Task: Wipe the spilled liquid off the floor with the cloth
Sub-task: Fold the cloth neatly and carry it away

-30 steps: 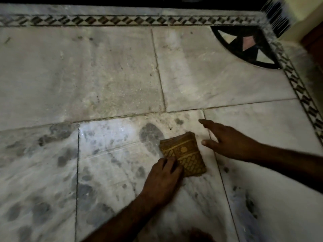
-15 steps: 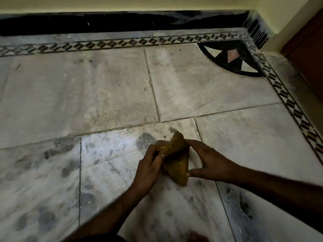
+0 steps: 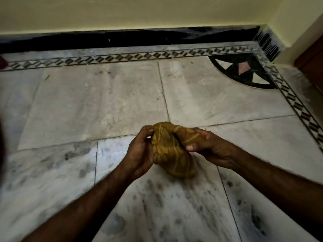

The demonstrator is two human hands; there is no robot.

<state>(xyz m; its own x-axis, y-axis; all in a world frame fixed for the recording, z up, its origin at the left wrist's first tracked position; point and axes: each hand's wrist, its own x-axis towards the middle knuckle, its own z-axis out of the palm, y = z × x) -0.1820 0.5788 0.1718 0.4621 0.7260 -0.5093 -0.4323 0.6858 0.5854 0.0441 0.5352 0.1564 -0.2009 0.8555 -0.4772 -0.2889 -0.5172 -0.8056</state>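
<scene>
A pale marble floor [image 3: 108, 102] runs to a black skirting [image 3: 122, 38] and a yellow wall [image 3: 122, 13], with a patterned border strip [image 3: 122, 57] along the edge and a dark inlay [image 3: 243, 72] in the far right corner. The near tiles under my arms are blotched with dark wet marks [image 3: 157, 194]; the far tiles look dry.

I have the cloth [image 3: 169, 151] bunched up in front of me, off the floor as far as I can judge. My left hand [image 3: 139, 154] is curled closed on its left side, fingers wrapped over the upper fold. My right hand [image 3: 208, 147] pinches the upper right end, thumb on the near side and fingers on the far side. The bundle's long axis runs from the upper end between my hands down and toward me, its free end hanging just right of my left wrist.

The spill lies below and nearer me than the cloth, spreading left and right. So I judge the next move is down and toward myself. Both hands are equally near; either could press it flat.
</scene>
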